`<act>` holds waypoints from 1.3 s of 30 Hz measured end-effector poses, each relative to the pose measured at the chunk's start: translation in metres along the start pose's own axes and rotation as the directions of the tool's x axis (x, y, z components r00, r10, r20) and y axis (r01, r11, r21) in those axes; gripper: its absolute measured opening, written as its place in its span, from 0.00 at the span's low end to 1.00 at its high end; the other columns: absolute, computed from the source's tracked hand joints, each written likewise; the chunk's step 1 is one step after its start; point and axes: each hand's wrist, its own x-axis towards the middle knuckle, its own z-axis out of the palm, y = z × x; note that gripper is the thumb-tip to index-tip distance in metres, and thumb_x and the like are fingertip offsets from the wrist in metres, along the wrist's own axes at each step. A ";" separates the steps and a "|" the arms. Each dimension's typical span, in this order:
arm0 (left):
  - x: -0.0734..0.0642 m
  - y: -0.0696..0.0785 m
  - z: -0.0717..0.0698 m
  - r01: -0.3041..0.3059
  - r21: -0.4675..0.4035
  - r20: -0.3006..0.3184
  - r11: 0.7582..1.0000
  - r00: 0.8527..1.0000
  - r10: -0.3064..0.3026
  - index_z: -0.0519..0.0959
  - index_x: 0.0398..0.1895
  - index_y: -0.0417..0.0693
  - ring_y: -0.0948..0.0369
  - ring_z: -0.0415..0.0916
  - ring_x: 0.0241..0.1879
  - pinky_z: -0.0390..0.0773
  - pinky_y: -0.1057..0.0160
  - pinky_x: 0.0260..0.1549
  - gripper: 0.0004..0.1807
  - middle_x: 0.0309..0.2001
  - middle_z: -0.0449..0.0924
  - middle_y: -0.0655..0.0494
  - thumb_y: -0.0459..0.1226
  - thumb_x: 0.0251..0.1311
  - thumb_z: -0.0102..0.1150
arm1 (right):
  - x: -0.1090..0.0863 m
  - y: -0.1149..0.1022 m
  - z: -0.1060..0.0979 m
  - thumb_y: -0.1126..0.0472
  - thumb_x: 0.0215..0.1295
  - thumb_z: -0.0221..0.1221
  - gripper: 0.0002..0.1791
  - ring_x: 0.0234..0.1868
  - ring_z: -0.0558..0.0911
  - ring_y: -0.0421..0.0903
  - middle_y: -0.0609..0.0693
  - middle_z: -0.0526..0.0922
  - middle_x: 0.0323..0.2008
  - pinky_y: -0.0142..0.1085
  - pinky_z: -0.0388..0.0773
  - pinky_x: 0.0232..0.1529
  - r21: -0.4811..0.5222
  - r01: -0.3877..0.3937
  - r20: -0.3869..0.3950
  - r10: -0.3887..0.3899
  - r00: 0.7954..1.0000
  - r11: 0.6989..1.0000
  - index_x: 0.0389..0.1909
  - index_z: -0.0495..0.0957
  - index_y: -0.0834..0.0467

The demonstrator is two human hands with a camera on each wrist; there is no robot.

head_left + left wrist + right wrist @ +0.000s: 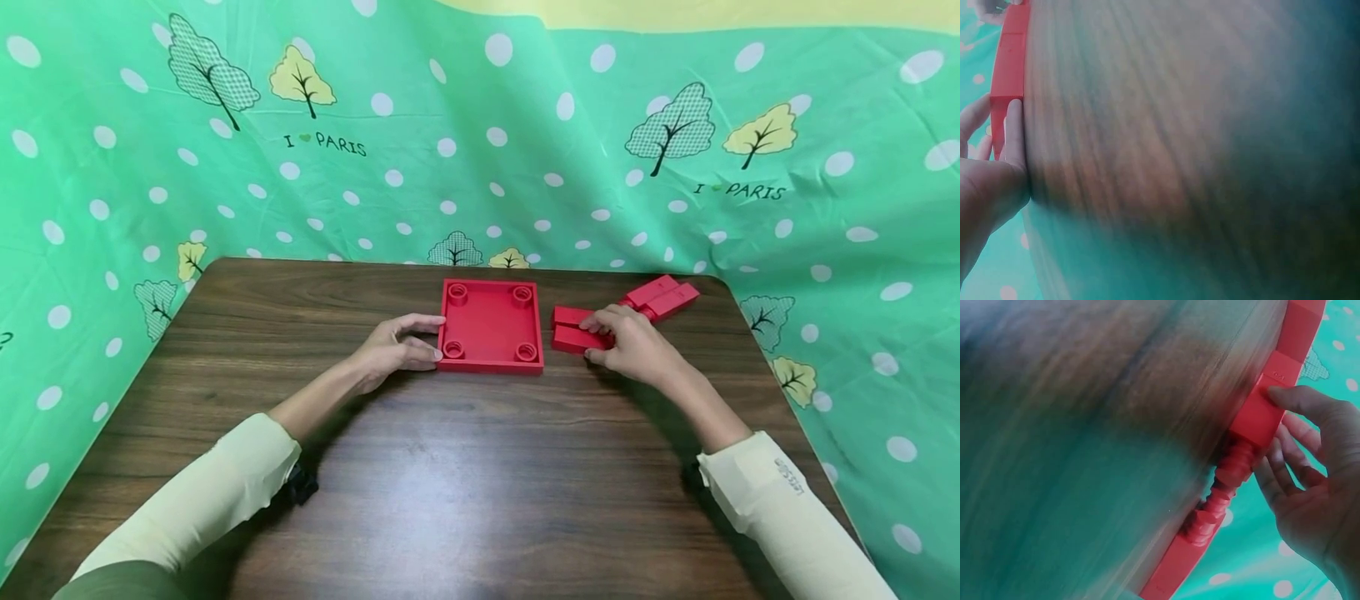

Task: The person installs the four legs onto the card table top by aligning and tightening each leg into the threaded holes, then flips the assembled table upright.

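Observation:
A red square panel [491, 321] with a raised rim and a round socket in each corner lies flat on the dark wooden table. My left hand [393, 354] is at its left side, the fairly straight thumb and fingers touching the rim. To the panel's right, my right hand [633, 342] pinches the nearer of two red leg pieces [576, 339] lying side by side, thumb on the near face. In the right wrist view, that leg piece [1260, 412] has a screw-threaded end. The right hand partly covers these pieces in the head view.
Two more red leg pieces [662, 297] lie slanted beyond the right hand, near the table's back right corner. A green dotted cloth [450, 117] hangs behind the table [420, 483] and along its sides.

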 end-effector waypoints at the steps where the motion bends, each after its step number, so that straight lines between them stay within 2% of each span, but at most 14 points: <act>1: 0.000 -0.001 0.000 -0.001 -0.002 0.000 1.000 1.000 0.001 0.75 0.82 0.43 0.60 0.89 0.49 0.96 0.55 0.55 0.40 0.78 0.73 0.37 0.19 0.67 0.70 | 0.001 -0.001 0.001 0.62 0.67 0.79 0.21 0.55 0.84 0.60 0.63 0.88 0.54 0.60 0.88 0.60 0.001 -0.011 0.005 0.011 1.000 1.000 0.58 0.87 0.64; 7: 0.001 -0.001 0.000 -0.006 -0.016 0.000 1.000 1.000 0.006 0.74 0.82 0.41 0.60 0.89 0.48 0.96 0.54 0.54 0.40 0.78 0.73 0.35 0.17 0.67 0.67 | 0.006 -0.008 0.004 0.55 0.67 0.80 0.25 0.56 0.84 0.61 0.63 0.89 0.55 0.61 0.88 0.62 -0.026 -0.046 -0.008 0.046 0.999 0.999 0.59 0.88 0.63; 13: 0.002 -0.001 0.002 -0.009 -0.019 0.000 1.000 1.000 0.009 0.73 0.82 0.39 0.61 0.90 0.47 0.96 0.55 0.54 0.40 0.78 0.73 0.34 0.17 0.67 0.67 | 0.011 -0.015 0.007 0.54 0.67 0.80 0.29 0.61 0.86 0.63 0.65 0.90 0.60 0.63 0.88 0.67 -0.029 -0.033 0.003 0.033 0.999 0.999 0.64 0.87 0.64; 20: 0.001 0.000 0.002 -0.005 -0.017 -0.005 1.000 1.000 0.005 0.74 0.82 0.40 0.60 0.89 0.48 0.96 0.55 0.55 0.40 0.76 0.74 0.36 0.17 0.67 0.68 | 0.014 -0.020 0.012 0.54 0.68 0.80 0.30 0.63 0.88 0.64 0.65 0.90 0.61 0.64 0.88 0.67 -0.059 -0.026 -0.003 0.025 1.000 0.998 0.65 0.86 0.65; 22: 0.001 0.000 0.002 -0.005 -0.015 -0.004 1.000 1.000 0.005 0.74 0.82 0.40 0.60 0.89 0.48 0.96 0.55 0.54 0.40 0.76 0.74 0.36 0.17 0.66 0.68 | 0.015 -0.021 0.012 0.54 0.68 0.80 0.30 0.60 0.89 0.63 0.64 0.91 0.59 0.62 0.89 0.65 -0.066 -0.023 -0.003 0.023 1.000 0.998 0.65 0.87 0.65; 25: 0.001 0.001 0.001 -0.010 -0.015 0.005 1.000 1.000 0.010 0.74 0.82 0.39 0.60 0.89 0.48 0.96 0.55 0.54 0.40 0.77 0.73 0.35 0.16 0.66 0.68 | 0.017 -0.023 0.012 0.54 0.68 0.80 0.29 0.49 0.89 0.58 0.63 0.93 0.54 0.55 0.91 0.53 -0.075 -0.013 0.002 0.013 1.000 0.997 0.63 0.87 0.65; 27: 0.001 0.001 0.000 -0.012 -0.016 0.013 1.000 1.000 0.012 0.74 0.82 0.38 0.60 0.90 0.47 0.96 0.54 0.54 0.40 0.78 0.73 0.34 0.16 0.66 0.67 | 0.018 -0.024 0.013 0.55 0.68 0.80 0.27 0.42 0.85 0.53 0.61 0.93 0.51 0.48 0.87 0.44 -0.081 -0.007 0.006 0.007 1.000 0.997 0.62 0.87 0.65; 29: 0.002 0.001 -0.002 -0.015 -0.015 0.023 1.000 1.000 0.016 0.73 0.82 0.37 0.60 0.91 0.46 0.96 0.54 0.54 0.39 0.79 0.73 0.33 0.16 0.66 0.66 | 0.019 -0.024 0.014 0.55 0.68 0.80 0.26 0.38 0.81 0.51 0.59 0.92 0.48 0.44 0.80 0.39 -0.084 -0.004 0.010 0.005 1.000 0.996 0.61 0.88 0.64; 32: 0.003 0.002 -0.003 -0.016 -0.013 0.036 1.000 0.999 0.016 0.73 0.81 0.36 0.60 0.92 0.45 0.96 0.52 0.53 0.39 0.78 0.74 0.31 0.16 0.66 0.67 | 0.021 -0.024 0.016 0.55 0.69 0.79 0.25 0.39 0.81 0.50 0.59 0.92 0.48 0.43 0.80 0.40 -0.088 0.000 0.014 0.001 1.000 0.996 0.61 0.88 0.64; 39: 0.006 0.002 -0.005 -0.035 -0.006 0.048 0.999 0.998 0.035 0.74 0.80 0.34 0.60 0.91 0.45 0.96 0.49 0.53 0.39 0.75 0.77 0.29 0.17 0.65 0.70 | 0.024 -0.023 0.017 0.55 0.70 0.78 0.25 0.43 0.82 0.53 0.60 0.91 0.50 0.49 0.84 0.44 -0.085 0.007 0.019 -0.006 1.000 0.996 0.62 0.88 0.63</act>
